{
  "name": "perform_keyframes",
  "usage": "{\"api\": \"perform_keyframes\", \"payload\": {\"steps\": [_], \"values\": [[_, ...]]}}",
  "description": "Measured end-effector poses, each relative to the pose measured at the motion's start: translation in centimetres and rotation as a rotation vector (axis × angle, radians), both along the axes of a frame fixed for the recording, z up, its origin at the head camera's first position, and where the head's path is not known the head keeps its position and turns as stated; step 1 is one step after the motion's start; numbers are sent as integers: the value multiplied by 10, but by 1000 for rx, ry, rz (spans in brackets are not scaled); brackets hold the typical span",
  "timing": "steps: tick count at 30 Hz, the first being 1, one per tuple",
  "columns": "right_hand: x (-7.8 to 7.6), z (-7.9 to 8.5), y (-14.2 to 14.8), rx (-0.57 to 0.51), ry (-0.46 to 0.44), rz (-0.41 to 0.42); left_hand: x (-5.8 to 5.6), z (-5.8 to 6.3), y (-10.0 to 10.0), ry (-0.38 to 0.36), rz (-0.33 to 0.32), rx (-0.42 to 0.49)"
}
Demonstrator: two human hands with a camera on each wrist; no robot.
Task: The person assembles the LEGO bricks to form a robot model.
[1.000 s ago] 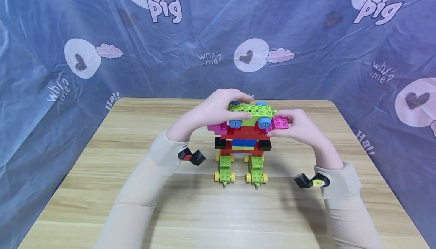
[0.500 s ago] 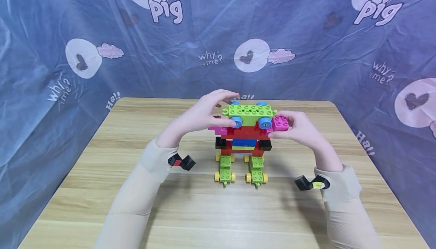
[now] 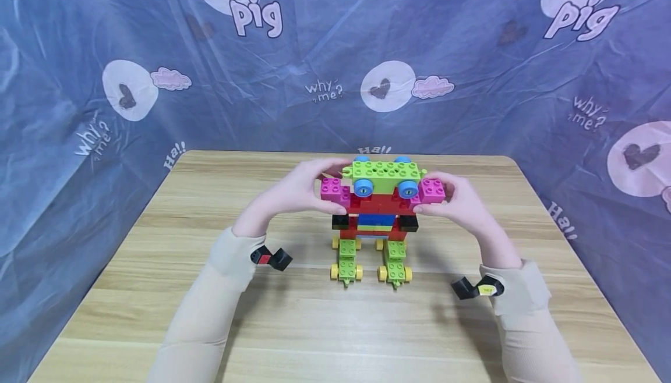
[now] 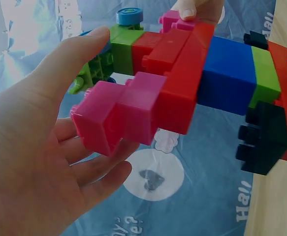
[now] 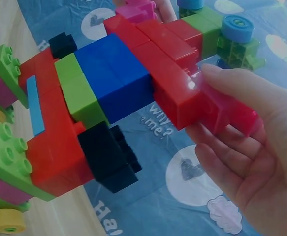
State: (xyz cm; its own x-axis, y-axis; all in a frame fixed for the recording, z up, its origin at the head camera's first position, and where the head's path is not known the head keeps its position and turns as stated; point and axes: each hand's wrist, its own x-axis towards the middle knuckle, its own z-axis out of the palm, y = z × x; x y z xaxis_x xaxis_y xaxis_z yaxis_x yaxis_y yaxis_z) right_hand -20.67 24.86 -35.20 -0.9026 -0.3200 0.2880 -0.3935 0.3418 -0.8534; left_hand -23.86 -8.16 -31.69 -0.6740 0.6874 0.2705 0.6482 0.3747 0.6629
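Note:
A robot-like figure of toy building blocks stands on the table. On top sits a lime green wheeled base (image 3: 387,173) with blue wheels. Red bricks (image 3: 375,204), a blue brick (image 3: 376,220) and black side bricks (image 3: 408,223) lie below it. My right hand (image 3: 457,199) pinches the right pink bricks (image 3: 432,190), thumb in front, fingers behind. My left hand (image 3: 296,190) spreads around the left pink bricks (image 4: 104,113); in the left wrist view its thumb stands apart from them while its fingers curve loosely underneath. Whether those fingers touch is unclear.
The figure's lime green feet (image 3: 346,261) with yellow wheels rest on the wooden table (image 3: 335,336). A blue printed cloth (image 3: 293,115) hangs behind the table's far edge and along both sides.
My left hand has drawn back leftward from the green wheeled base and come down around the left pink bricks. My right hand stays at the right pink bricks.

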Motion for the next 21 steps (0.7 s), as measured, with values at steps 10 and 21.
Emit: {"api": "perform_keyframes", "payload": {"steps": [10, 21], "values": [[-3, -16, 2, 13, -41, 17, 1, -19, -2, -41, 99, 30], [-6, -23, -2, 46, -41, 12, 1, -39, -1, -131, 176, 139]]}}
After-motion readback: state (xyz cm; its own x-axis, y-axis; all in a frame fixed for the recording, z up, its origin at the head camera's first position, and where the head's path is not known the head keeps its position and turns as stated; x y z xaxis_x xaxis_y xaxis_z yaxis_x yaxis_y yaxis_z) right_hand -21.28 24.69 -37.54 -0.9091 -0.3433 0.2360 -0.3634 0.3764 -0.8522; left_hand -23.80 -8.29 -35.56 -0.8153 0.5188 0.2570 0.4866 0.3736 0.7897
